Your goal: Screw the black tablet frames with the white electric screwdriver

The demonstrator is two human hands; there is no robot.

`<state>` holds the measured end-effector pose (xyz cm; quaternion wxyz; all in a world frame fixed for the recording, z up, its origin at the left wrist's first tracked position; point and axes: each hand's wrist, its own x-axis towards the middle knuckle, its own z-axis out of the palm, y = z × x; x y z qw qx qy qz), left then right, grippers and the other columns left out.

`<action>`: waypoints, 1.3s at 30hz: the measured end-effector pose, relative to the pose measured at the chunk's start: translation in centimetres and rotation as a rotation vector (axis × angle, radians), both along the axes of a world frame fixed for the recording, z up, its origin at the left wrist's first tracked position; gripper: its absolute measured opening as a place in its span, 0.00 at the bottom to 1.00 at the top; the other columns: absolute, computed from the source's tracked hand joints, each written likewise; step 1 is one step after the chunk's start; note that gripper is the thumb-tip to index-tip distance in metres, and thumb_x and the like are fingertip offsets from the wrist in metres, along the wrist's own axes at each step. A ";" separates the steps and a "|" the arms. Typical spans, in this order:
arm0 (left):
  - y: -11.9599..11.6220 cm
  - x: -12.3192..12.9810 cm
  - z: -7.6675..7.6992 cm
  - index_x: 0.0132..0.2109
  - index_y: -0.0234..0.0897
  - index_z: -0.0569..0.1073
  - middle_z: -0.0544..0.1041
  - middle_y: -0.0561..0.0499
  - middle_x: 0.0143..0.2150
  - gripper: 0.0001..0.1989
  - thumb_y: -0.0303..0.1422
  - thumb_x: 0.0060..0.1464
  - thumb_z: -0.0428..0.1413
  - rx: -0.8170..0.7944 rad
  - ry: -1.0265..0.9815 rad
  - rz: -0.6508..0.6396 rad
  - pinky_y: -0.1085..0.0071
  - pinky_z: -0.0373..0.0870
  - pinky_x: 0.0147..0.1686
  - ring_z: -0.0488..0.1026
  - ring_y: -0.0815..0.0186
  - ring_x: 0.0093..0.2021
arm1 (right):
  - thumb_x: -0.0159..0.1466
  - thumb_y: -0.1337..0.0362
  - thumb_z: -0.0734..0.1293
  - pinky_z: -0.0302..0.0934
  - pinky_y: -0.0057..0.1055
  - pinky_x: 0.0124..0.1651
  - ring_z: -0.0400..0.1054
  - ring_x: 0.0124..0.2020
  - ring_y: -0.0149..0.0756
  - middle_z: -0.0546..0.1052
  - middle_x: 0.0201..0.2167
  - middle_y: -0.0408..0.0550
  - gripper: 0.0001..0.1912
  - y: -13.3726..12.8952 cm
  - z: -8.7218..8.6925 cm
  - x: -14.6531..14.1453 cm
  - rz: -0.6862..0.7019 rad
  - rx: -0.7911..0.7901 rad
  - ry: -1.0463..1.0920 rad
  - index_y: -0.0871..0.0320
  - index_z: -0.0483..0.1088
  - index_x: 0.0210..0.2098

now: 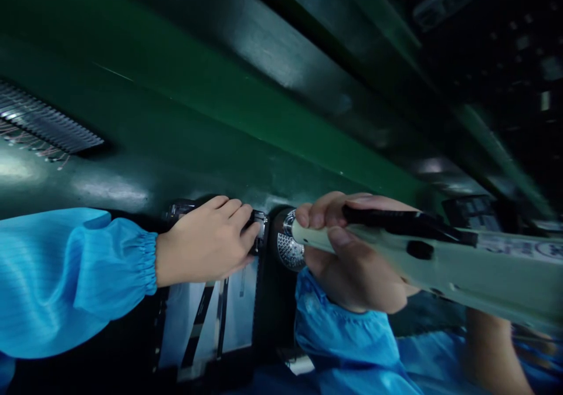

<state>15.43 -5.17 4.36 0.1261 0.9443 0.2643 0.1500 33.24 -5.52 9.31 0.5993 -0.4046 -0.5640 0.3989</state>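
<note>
My right hand (352, 254) is wrapped round a pale green electric screwdriver (497, 272) with a black lever along its side. The tool's tip end points left, over a round metal dish (290, 248) with a perforated surface. My left hand (211, 239) lies over the top end of a flat electronic device (237, 307), its fingers bent down onto the dark frame and holding it. Dark strips cross the device's pale, shiny panel. The top of the frame is partly hidden under my left hand, and the screwdriver's bit cannot be made out.
A row of thin metal parts with fine wires (53, 119) lies at the far left of the green bench (145, 119). Dark metal rails (281, 49) run behind. Another person's arm (495, 342) is at the lower right. A small white piece (301, 364) sits near the bottom.
</note>
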 end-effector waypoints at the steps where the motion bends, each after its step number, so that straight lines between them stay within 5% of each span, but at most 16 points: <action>1: 0.0 0.0 0.1 0.52 0.27 0.75 0.77 0.33 0.52 0.21 0.42 0.63 0.57 0.001 0.004 -0.002 0.55 0.74 0.47 0.75 0.47 0.52 | 0.55 0.77 0.69 0.67 0.31 0.31 0.68 0.29 0.29 0.70 0.27 0.39 0.16 0.0 0.0 0.0 -0.003 -0.002 -0.002 0.55 0.77 0.41; 24: -0.2 0.0 0.0 0.54 0.23 0.74 0.76 0.30 0.51 0.22 0.40 0.64 0.55 0.092 0.020 -0.035 0.54 0.73 0.49 0.75 0.46 0.51 | 0.55 0.75 0.69 0.64 0.31 0.25 0.65 0.24 0.30 0.68 0.22 0.40 0.11 0.8 -0.9 -0.5 -0.036 0.038 0.025 0.55 0.76 0.35; 33: 0.2 -0.4 -0.5 0.57 0.23 0.74 0.75 0.29 0.55 0.23 0.39 0.63 0.57 0.114 -0.005 -0.047 0.50 0.74 0.53 0.74 0.43 0.55 | 0.48 0.70 0.69 0.64 0.30 0.29 0.65 0.26 0.29 0.66 0.24 0.40 0.12 -2.0 -1.3 4.6 -0.409 0.083 0.019 0.54 0.75 0.34; 39: 0.3 -0.6 -0.6 0.56 0.24 0.74 0.75 0.29 0.53 0.22 0.37 0.61 0.58 0.137 -0.011 -0.054 0.49 0.76 0.50 0.74 0.42 0.54 | 0.51 0.70 0.69 0.64 0.31 0.28 0.65 0.26 0.31 0.66 0.24 0.40 0.11 -3.7 -2.5 4.5 -0.382 0.008 0.035 0.53 0.75 0.35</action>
